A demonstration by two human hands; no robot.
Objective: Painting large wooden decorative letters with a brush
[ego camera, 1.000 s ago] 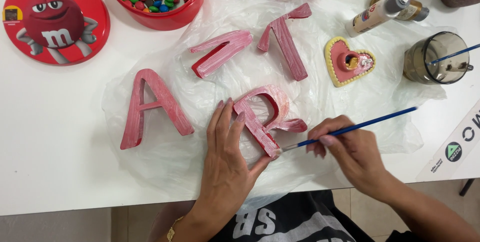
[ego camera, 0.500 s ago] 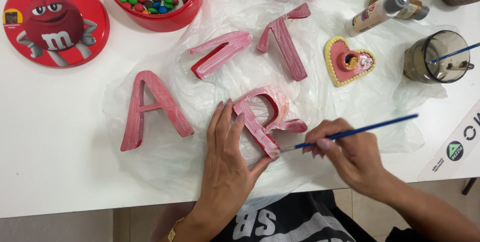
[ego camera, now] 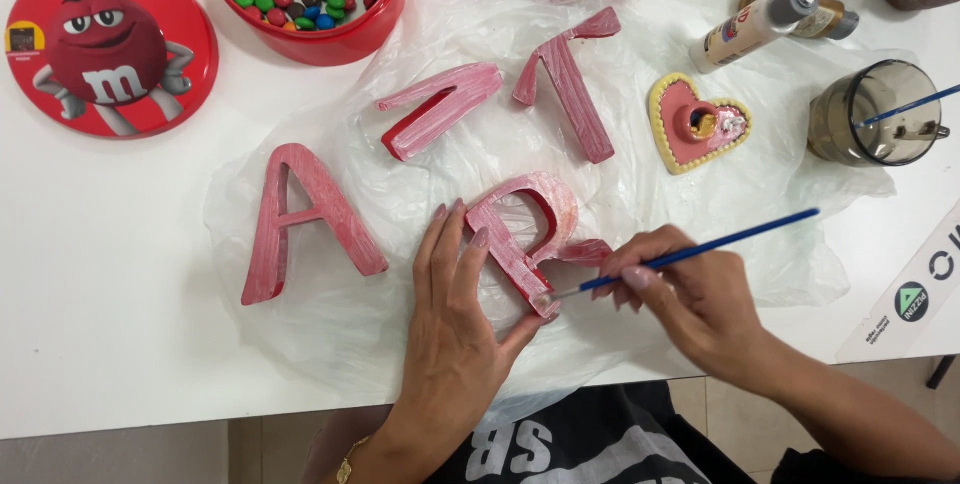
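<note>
**Painting the edge of the letter R**

The work in hand is painting. The left hand lies flat with its fingers spread, and it presses against the left side of the pink-painted block letter R to keep it from sliding. The thumb hooks around the bottom of the letter. The right hand pinches the thin blue-handled paintbrush between thumb and fingers, like a pencil. The brush tip touches the bottom end of the R, near the left thumb.

The R lies flat on a crinkly clear plastic sheet, which is spread over the white tabletop. It sits near the front edge, close to the person. The pink block letter A lies just to its left on the same sheet. Two more pink block shapes lie farther back.

I think this step is the low edge of the R getting its coat of paint. The face of the letter looks streaky, with lighter patches, so it seems only partly done.

The next move calls for a steady hold and short, light strokes along the edge. The left thumb is very close to the wet tip, so it needs care to stay clean. When the brush runs dry, more paint is likely in the yellow-rimmed pink heart-shaped dish, well apart to the back right. A smoky grey cup with another brush stands beside it.
</note>
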